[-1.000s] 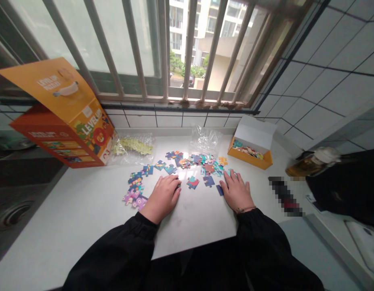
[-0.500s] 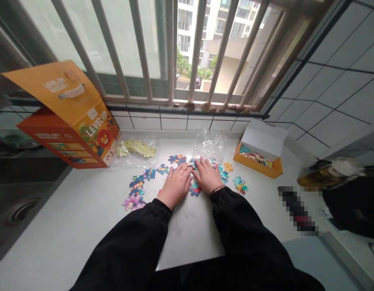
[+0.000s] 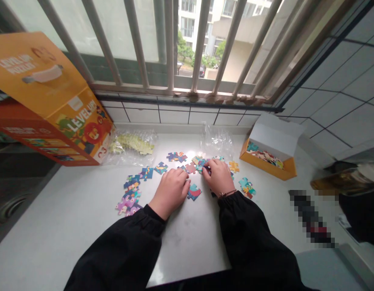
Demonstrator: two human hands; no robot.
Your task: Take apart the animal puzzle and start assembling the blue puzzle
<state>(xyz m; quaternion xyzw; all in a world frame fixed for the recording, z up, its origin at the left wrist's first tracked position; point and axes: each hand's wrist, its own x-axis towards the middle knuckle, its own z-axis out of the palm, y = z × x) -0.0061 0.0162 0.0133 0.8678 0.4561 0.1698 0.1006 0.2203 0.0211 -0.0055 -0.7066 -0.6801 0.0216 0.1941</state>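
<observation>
Sorting puzzle pieces (image 3: 194, 192) toward the worktop's (image 3: 190, 242) back edge seemed underway, each grip, left hand (image 3: 170, 192) and right hand (image 3: 217, 177), being indeterminable, with fingertip pinching likely required next.

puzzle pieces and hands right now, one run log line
left hand: beside teal-red puzzle piece | right hand: over clustered puzzle pieces | small box: open
</observation>
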